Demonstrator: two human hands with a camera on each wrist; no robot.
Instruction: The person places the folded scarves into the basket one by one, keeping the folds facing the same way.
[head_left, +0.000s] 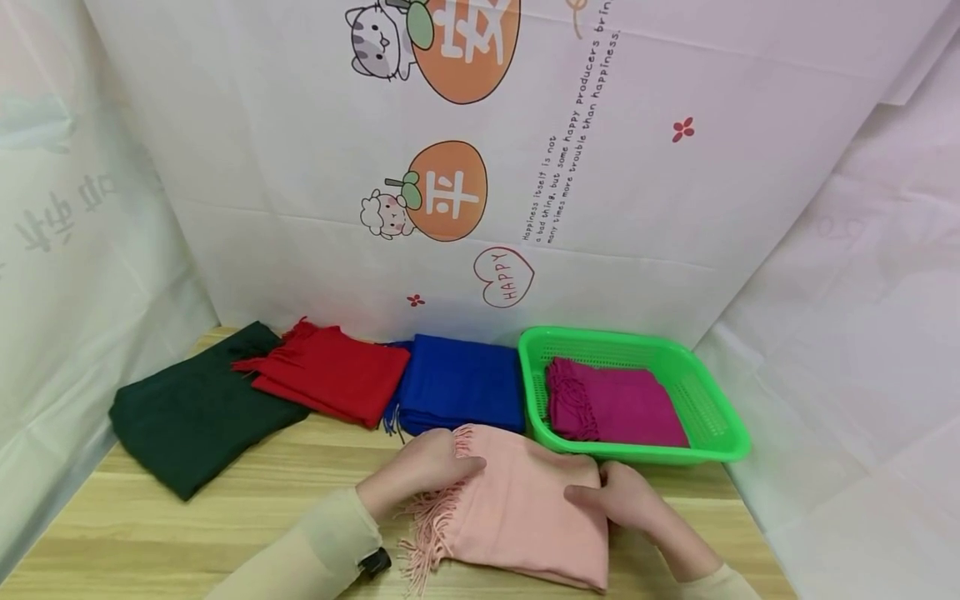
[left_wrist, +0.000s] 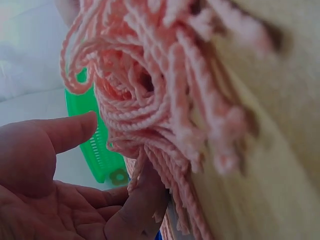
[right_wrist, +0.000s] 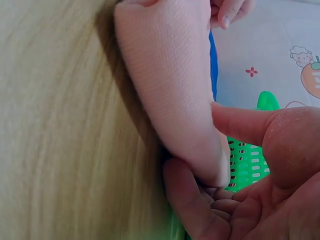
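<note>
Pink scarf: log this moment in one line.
pink scarf: folded | left hand: holds fringed end | right hand: holds opposite end | magenta scarf: in green basket

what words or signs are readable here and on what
"HAPPY": heart on the back sheet
"Happiness itself is not a bad thing, but some happy producers brin... many times more trouble than happiness.": same sheet, edge-cut
"平": lower orange fruit
Upper orange fruit: sideways character, unclear
Left sheet, right sheet: faint marks, unreadable
</note>
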